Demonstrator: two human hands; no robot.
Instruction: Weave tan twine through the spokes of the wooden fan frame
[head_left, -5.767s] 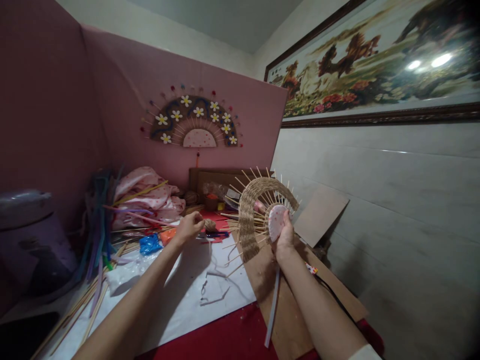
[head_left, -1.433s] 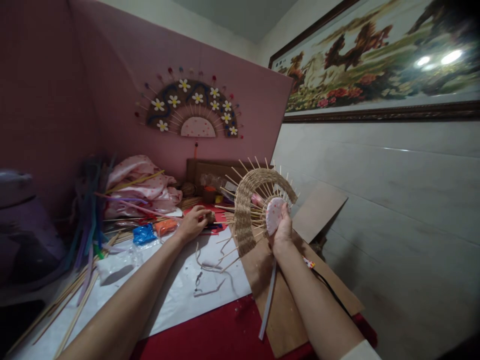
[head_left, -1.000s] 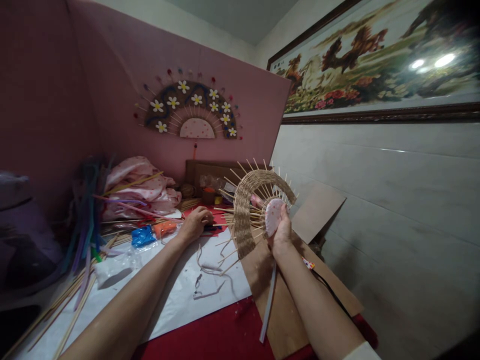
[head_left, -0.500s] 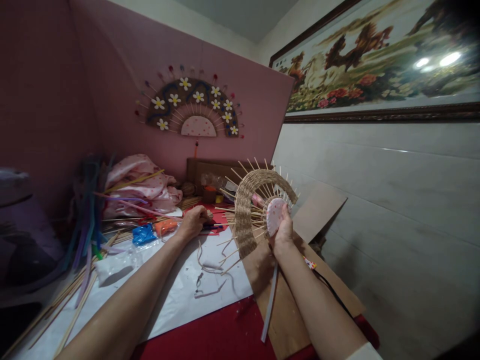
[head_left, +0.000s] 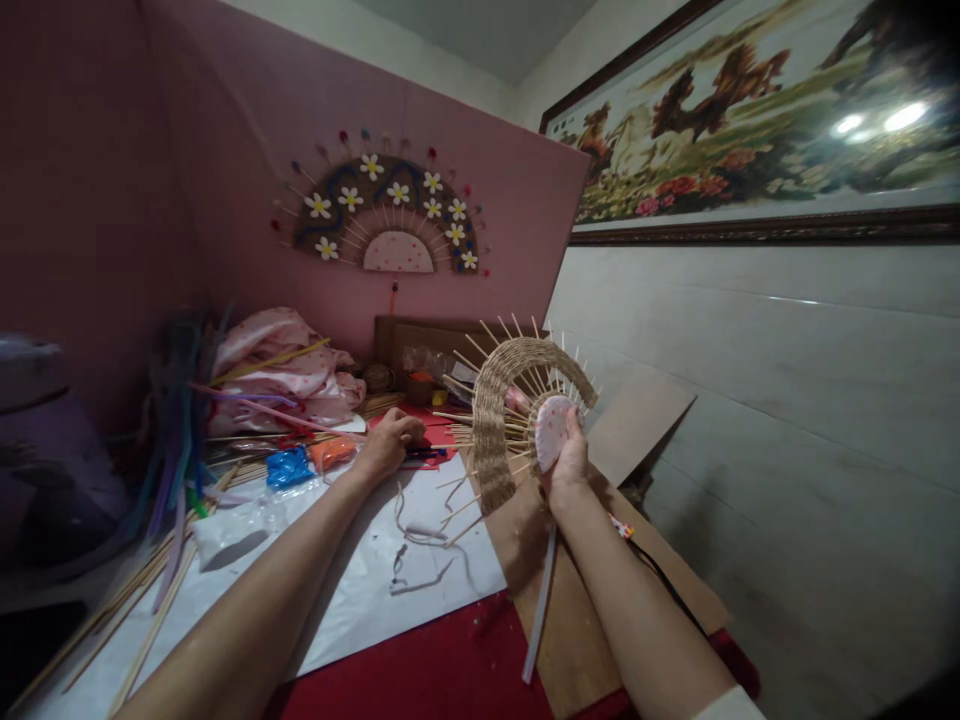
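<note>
My right hand (head_left: 568, 462) is closed on the pink dotted half-round centre of a woven fan (head_left: 491, 420), whose thin sticks poke out past its curved tan band. The fan is raised above the brown board. My left hand (head_left: 390, 443) rests at the far edge of the white sheet, beside a red sheet and a dark pen (head_left: 426, 453). Its fingers are curled downward, and what they hold, if anything, is hidden. Grey cord pieces (head_left: 424, 535) lie on the white sheet between my arms.
Blue (head_left: 288, 467) and orange (head_left: 334, 453) packets, a clear bag (head_left: 244, 530) and long sticks lie at the left. Behind them are pink dotted cloth (head_left: 281, 370) and coloured strips (head_left: 172, 440). A finished flowered fan (head_left: 397, 195) hangs on the pink panel.
The small pale bundle that showed at my left fingertips no longer shows. The fan stays in my right hand, nearly unmoved.
</note>
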